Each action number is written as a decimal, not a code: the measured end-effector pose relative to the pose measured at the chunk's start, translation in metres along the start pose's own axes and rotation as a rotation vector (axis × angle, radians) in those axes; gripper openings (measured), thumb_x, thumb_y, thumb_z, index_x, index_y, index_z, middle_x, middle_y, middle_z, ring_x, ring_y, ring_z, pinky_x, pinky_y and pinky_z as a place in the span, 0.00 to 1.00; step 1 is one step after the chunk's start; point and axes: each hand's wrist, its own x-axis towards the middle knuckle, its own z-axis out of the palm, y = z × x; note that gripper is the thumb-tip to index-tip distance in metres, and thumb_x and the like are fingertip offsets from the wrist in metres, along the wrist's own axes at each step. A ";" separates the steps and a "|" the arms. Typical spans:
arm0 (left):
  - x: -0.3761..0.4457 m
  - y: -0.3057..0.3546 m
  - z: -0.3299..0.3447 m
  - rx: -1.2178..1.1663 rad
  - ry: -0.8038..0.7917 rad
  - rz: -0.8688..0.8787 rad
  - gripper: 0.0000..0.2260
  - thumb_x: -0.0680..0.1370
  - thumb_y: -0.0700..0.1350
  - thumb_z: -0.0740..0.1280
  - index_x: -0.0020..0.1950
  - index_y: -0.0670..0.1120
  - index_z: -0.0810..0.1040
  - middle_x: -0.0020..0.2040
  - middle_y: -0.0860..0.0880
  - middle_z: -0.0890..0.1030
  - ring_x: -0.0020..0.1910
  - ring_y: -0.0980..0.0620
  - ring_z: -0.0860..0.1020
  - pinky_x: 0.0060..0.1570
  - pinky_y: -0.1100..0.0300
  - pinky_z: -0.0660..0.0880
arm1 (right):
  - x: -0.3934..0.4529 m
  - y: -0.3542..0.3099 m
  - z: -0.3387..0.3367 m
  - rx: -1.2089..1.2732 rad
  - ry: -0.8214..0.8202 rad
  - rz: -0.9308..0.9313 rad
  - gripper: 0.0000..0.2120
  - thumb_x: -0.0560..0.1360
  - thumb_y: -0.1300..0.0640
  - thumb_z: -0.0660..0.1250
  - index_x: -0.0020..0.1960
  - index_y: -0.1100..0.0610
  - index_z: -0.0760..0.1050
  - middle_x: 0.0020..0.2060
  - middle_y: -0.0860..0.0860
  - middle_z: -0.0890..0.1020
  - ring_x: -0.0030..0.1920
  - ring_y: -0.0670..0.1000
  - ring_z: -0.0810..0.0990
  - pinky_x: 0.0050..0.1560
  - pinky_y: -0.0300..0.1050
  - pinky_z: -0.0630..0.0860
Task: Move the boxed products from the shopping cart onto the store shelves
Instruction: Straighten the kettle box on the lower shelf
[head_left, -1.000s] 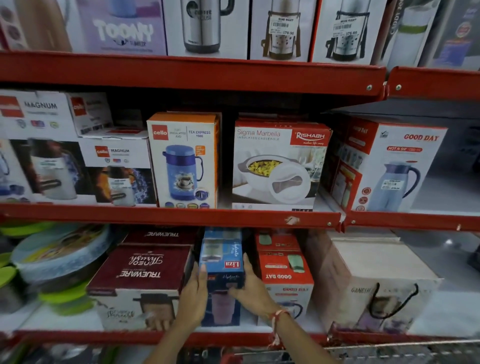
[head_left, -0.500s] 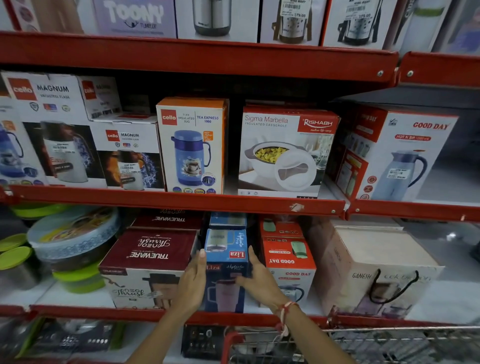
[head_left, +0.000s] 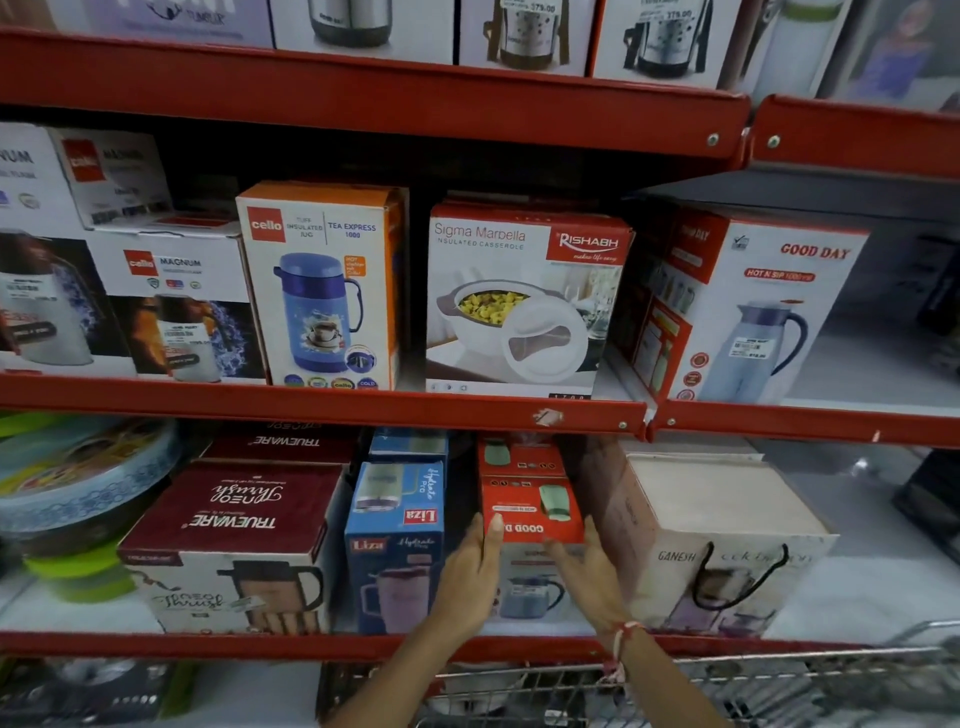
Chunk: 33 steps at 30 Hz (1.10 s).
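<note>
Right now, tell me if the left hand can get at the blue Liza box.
Probably yes: the left hand rests on the red Good Day box right beside the Liza box, whose front stands uncovered.

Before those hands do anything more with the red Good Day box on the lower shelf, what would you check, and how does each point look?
1. Left hand on the red Good Day box: ok, flat against its left side.
2. Right hand gripping it: cannot tell, fingers spread at its front right.
3. Gap to the blue Liza box: ok, a dark gap shows.
4. Room beside the Ganesh box: not ok, very close.
5. Box upright on the lower shelf: ok.
</note>
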 end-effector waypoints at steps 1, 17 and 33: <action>0.003 -0.005 0.003 -0.019 -0.022 -0.053 0.30 0.75 0.66 0.46 0.72 0.51 0.61 0.53 0.49 0.80 0.48 0.57 0.77 0.49 0.65 0.74 | 0.000 0.002 -0.002 0.017 -0.040 -0.002 0.38 0.76 0.50 0.65 0.77 0.54 0.47 0.66 0.56 0.75 0.63 0.57 0.75 0.67 0.54 0.70; -0.020 0.000 -0.010 0.184 -0.033 0.013 0.24 0.77 0.63 0.45 0.55 0.53 0.75 0.35 0.57 0.72 0.30 0.66 0.68 0.25 0.74 0.68 | -0.023 -0.002 -0.016 -0.145 -0.065 -0.117 0.26 0.76 0.52 0.66 0.71 0.53 0.62 0.57 0.52 0.82 0.52 0.49 0.81 0.58 0.46 0.78; 0.062 0.136 -0.105 0.077 0.277 0.234 0.32 0.76 0.64 0.44 0.76 0.49 0.45 0.77 0.49 0.53 0.76 0.48 0.51 0.74 0.50 0.49 | 0.051 -0.165 -0.072 -0.013 0.082 -0.521 0.54 0.71 0.50 0.68 0.68 0.36 0.22 0.73 0.58 0.65 0.64 0.62 0.75 0.66 0.54 0.71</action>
